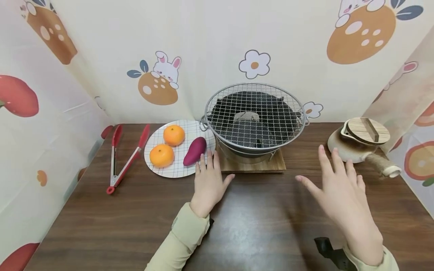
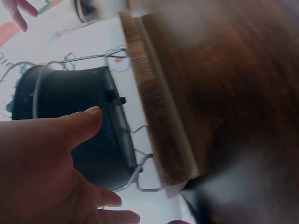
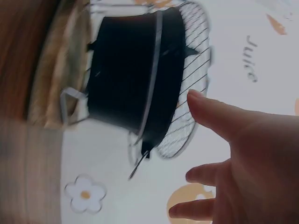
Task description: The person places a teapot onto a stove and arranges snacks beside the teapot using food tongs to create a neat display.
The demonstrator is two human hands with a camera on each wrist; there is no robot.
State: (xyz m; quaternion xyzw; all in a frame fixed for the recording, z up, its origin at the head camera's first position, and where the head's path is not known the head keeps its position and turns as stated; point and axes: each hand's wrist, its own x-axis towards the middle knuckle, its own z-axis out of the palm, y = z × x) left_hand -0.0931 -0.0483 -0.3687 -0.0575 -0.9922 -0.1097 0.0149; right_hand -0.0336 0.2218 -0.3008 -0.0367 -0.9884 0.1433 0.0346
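My left hand (image 1: 209, 184) hovers with straight fingers in front of the plate's right edge and the grill's wooden base (image 1: 251, 165), holding nothing. A black tabletop grill (image 1: 249, 150) with a round wire rack (image 1: 254, 113) stands at the back middle. My right hand (image 1: 344, 192) is spread in the air, right of the grill and just in front of a teapot (image 1: 342, 146) with a wooden lid. Close to the left fingertips lies a purple sweet potato (image 1: 195, 150) on a white checked plate (image 1: 173, 171). In both wrist views the grill's dark bowl (image 2: 88, 154) shows past an empty hand.
Two oranges (image 1: 162, 155) share the plate. Left of it, red-tipped tongs (image 1: 115, 177) lie spread on the dark wooden table (image 1: 135, 233). The teapot's twine-wrapped handle (image 1: 379, 164) points toward the right front. A patterned cloth (image 1: 210, 45) rises behind everything.
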